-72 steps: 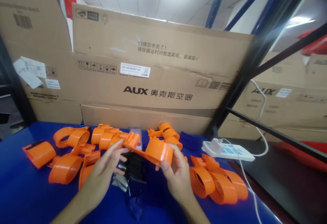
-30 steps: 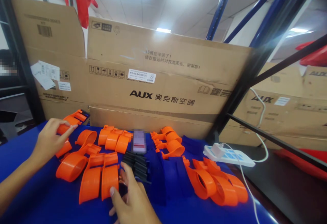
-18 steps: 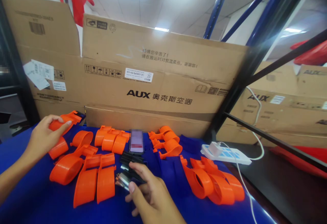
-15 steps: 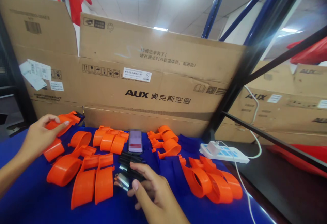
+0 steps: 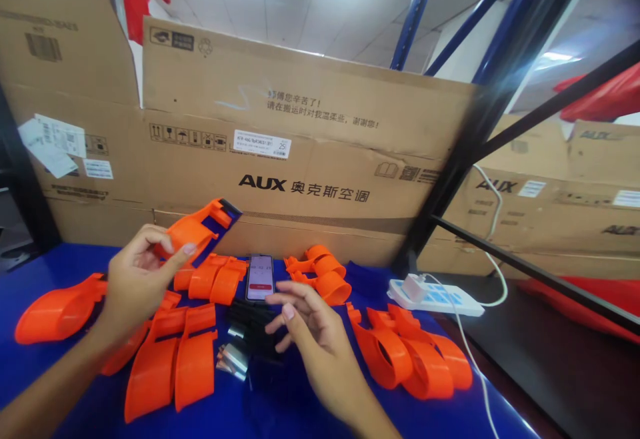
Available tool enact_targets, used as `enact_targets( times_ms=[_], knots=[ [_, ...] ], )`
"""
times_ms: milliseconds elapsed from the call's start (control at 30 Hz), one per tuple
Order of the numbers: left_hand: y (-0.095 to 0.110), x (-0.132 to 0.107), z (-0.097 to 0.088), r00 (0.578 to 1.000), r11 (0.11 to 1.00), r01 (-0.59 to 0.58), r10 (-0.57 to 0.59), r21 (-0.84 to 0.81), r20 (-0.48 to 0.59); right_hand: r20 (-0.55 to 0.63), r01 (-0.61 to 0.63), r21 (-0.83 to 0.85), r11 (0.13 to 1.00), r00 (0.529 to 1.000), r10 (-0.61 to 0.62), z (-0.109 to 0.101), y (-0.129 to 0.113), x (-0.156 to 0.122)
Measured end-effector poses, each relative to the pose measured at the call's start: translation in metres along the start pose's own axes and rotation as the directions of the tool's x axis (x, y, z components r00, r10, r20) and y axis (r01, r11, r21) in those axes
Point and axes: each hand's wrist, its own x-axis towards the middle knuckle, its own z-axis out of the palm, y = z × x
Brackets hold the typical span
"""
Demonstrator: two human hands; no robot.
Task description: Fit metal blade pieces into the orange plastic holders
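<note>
My left hand (image 5: 143,272) pinches an orange tape dispenser (image 5: 193,231) between thumb and fingers, raised over the table before the cardboard. A dark blue flap (image 5: 223,229) with a black edge sticks out at its far end. My right hand (image 5: 317,345) hovers over the table with its fingers apart and nothing in them. Beside its fingertips lie black parts (image 5: 253,319) and shiny metal pieces (image 5: 233,361), too blurred to name. Looped orange plastic pieces (image 5: 197,369) lie close by in front, and my left forearm partly covers some. Another orange piece (image 5: 57,312) lies at the far left.
A phone (image 5: 260,277) stands at the back near the cardboard wall (image 5: 305,159). More orange loops lie at the back (image 5: 327,275) and right (image 5: 415,359). A white power strip (image 5: 450,297) with a cable sits by the dark rack post (image 5: 440,179).
My left hand has moved right and up with the tape dispenser. My right hand has lifted off the black parts and shifted right. An orange piece now shows at the far left.
</note>
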Motion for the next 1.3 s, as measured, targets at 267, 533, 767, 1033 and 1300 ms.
enact_targets(
  times_ms=[267, 533, 767, 1033, 1300],
  knots=[
    [0.054, -0.093, 0.089, 0.916, 0.944, 0.298, -0.241, -0.142, 0.322, -0.153, 0.063, 0.138, 0.988, 0.987, -0.041, -0.019, 0.019, 0.050],
    [0.032, -0.103, 0.097, 0.785, 0.835, 0.477, -0.264, -0.276, 0.560, -0.250, 0.042, 0.180, 0.983, 0.968, 0.004, -0.043, 0.036, 0.051],
    [0.014, -0.104, 0.102, 0.810, 0.765, 0.576, -0.483, -0.290, 0.334, -0.095, 0.030, 0.106, 0.994, 0.995, -0.019, -0.042, 0.031, 0.039],
    [0.005, -0.104, 0.099, 0.675, 0.647, 0.733, -0.651, -0.211, 0.348, -0.063, -0.101, 0.047, 0.994, 0.993, 0.104, -0.013, 0.048, 0.017],
    [0.015, -0.099, 0.100, 0.676, 0.647, 0.732, -0.653, -0.212, 0.342, 0.005, -0.024, -0.228, 0.973, 1.000, 0.026, -0.022, 0.040, 0.014]
  ],
)
